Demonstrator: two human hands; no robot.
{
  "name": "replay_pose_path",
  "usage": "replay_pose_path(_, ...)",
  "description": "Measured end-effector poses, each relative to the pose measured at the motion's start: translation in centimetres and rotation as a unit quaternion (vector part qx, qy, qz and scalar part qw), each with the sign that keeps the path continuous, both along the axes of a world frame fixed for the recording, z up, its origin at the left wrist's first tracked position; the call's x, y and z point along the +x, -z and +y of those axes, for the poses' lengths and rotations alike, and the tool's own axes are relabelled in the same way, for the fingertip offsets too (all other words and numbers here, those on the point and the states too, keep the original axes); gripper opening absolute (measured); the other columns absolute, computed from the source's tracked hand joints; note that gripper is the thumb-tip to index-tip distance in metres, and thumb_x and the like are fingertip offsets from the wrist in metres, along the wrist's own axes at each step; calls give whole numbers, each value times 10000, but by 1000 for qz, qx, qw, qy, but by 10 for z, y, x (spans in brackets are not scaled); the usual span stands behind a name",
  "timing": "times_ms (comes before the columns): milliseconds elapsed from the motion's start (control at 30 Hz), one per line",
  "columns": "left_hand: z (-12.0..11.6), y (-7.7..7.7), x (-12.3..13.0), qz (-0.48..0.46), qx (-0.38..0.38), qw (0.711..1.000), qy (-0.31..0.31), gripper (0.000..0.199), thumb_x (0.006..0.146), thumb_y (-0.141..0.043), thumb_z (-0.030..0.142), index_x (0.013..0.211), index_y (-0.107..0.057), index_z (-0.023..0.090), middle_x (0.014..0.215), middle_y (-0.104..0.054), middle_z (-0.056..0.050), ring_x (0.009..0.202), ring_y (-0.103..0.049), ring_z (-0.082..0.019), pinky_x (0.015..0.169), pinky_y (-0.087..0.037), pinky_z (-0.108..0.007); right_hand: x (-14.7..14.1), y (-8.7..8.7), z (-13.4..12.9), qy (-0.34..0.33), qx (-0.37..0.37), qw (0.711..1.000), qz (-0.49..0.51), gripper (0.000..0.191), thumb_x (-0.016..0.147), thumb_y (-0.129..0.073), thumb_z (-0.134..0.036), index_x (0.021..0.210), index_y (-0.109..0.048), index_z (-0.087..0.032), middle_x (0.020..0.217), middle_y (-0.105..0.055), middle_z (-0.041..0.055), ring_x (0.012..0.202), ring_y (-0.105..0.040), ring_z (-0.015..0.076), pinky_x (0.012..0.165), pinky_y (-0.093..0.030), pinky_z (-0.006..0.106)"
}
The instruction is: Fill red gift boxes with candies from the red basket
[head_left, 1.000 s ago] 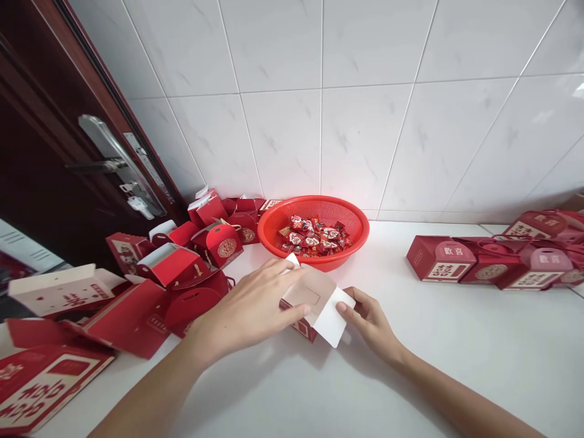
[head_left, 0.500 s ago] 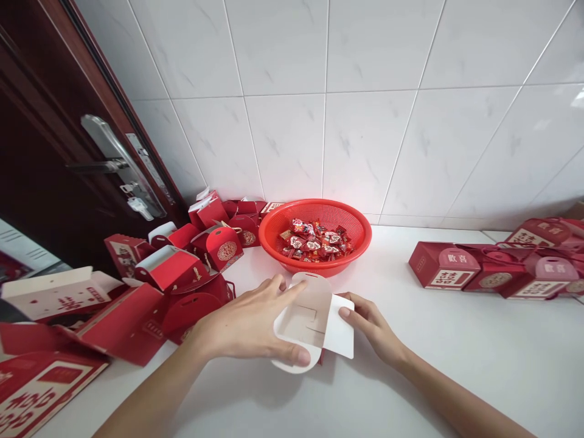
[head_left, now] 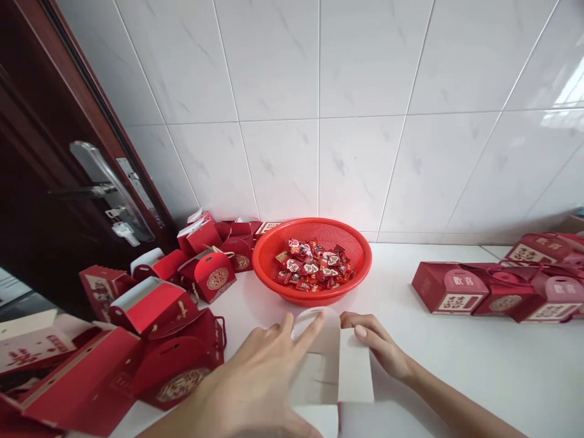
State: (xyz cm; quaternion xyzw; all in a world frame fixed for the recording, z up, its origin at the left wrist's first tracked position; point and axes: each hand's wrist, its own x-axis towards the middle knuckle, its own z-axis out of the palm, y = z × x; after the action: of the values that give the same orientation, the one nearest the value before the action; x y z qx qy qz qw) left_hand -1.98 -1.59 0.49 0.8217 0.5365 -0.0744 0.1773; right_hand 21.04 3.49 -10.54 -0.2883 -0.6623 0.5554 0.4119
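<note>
A small candy gift box (head_left: 356, 368) stands on the white counter with its flaps apart, showing a pale inside with slits in the bottom. My left hand (head_left: 255, 377) reaches over its left side, fingers spread, index finger against the rounded back flap and thumb by the front flap. On the other side my right hand (head_left: 381, 347) is closed on the box, thumb on the right flap and fingers behind. Just behind the box is a red plastic basket (head_left: 312, 228) with wrapped candies (head_left: 314, 267) in it. The box's front is cut off by the frame.
Red boxes (head_left: 148, 304) crowd the left, several with raised lids. Closed red boxes (head_left: 449, 286) stand in a row at the right. A white tiled wall (head_left: 278, 164) rises behind the counter (head_left: 460, 359). A dark door with a metal handle (head_left: 107, 188) stands at the left.
The view has tilted up, so everything sits lower in the picture. My hands stay at the box, left fingers still spread and right thumb still on the side flap.
</note>
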Motion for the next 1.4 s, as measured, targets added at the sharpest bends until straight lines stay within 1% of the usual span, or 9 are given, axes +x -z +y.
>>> replay_pose_path(200, 4, -1, 23, 80, 20, 996, 33, 1164, 597, -906, 498, 1603, -353, 310, 1279, -670, -209, 1027, -701, -431, 855, -547, -510, 9, -60, 37, 183, 183, 965, -52, 495, 938, -574, -600, 641, -647, -212, 645, -660, 41, 632, -591, 197, 644, -479, 342)
replay_pose_path(367, 5, -15, 13, -34, 60, 996, 65, 630, 821, -711, 598, 1379, -638, 314, 1175, -742, -121, 1014, -708, -365, 836, -542, -445, 8, -101, 106, 169, 222, 932, -234, 347, 942, -587, -471, 751, -692, -201, 759, -717, 34, 728, -642, 198, 736, -525, 354)
replay_pose_path(533, 49, -31, -4, -128, 101, 983, 81, 454, 970, -514, 500, 1356, -663, 311, 1213, -751, -64, 1122, -688, -306, 893, -528, -385, -13, -90, 185, 129, 134, 865, -467, 147, 860, -703, -281, 959, -733, -177, 1043, -755, 113, 949, -700, 272, 826, -540, 390)
replay_pose_path(700, 128, -24, -12, -198, 88, 976, -18, 447, 947, -488, 419, 1291, -699, 225, 1043, -789, -44, 942, -730, -233, 801, -548, -293, -32, -70, 210, 67, 65, 822, -562, 628, 603, -907, -329, 1189, -723, -198, 1195, -726, 158, 1067, -680, 389, 825, -558, 470)
replay_pose_path(833, 174, -13, -2, -126, 38, 990, -40, 469, 921, -502, 388, 1313, -687, 207, 1075, -778, -62, 912, -724, -225, 706, -525, -254, -32, -66, 211, 15, 47, 810, -585, 795, 487, -916, -214, 1251, -708, -285, 1205, -728, 87, 1088, -679, 382, 851, -556, 433)
replay_pose_path(967, 202, -5, 19, -59, 4, 998, -15, 394, 880, -550, 358, 1212, -734, 251, 1076, -783, -46, 945, -716, -241, 724, -506, -258, -27, -67, 212, -4, 69, 829, -555, 527, 530, -847, -143, 1036, -769, -267, 1029, -747, 49, 1024, -683, 338, 805, -530, 368)
replay_pose_path(1133, 227, 15, 25, -42, 18, 998, -41, 364, 823, -537, 188, 1122, -743, 220, 1168, -767, -99, 973, -714, -265, 721, -492, -274, -21, -67, 214, -1, 102, 897, -431, 195, 572, -811, -197, 712, -675, -213, 721, -649, -25, 757, -636, 197, 642, -473, 273)
replay_pose_path(1267, 239, 35, 15, -55, 20, 997, -57, 329, 790, -510, 109, 992, -744, 218, 1094, -783, -93, 939, -717, -251, 713, -486, -268, -14, -64, 217, 93, 117, 941, -303, 162, 659, -701, -260, 745, -575, -204, 721, -586, -30, 701, -591, 151, 621, -484, 259)
replay_pose_path(1400, 242, 44, 14, -64, -7, 997, -53, 202, 759, -595, 159, 884, -736, 230, 968, -794, -50, 861, -716, -234, 695, -492, -258, -9, -61, 216, 148, 110, 955, -233, 137, 662, -634, -255, 723, -521, -208, 667, -568, -30, 617, -565, 134, 581, -493, 261)
